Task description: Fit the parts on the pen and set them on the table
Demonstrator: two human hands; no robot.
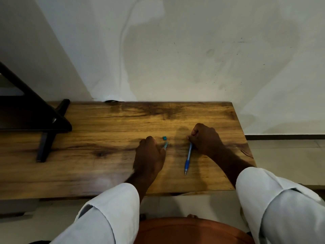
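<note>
My left hand [149, 152] rests on the wooden table [105, 138] and pinches a small teal pen part [165, 145] that sticks out to its right. Just beyond that part lies a tiny teal cap [164, 137] on the wood. My right hand [205, 138] has its fingers curled round the top end of a blue pen [187, 159]. The pen lies on the table with its tip pointing toward me. Both sleeves are white.
A black stand [44, 124] with angled legs sits on the table's left part. A white, stained wall rises right behind the table. The table's right edge [246, 138] ends close to my right hand, with tiled floor beyond.
</note>
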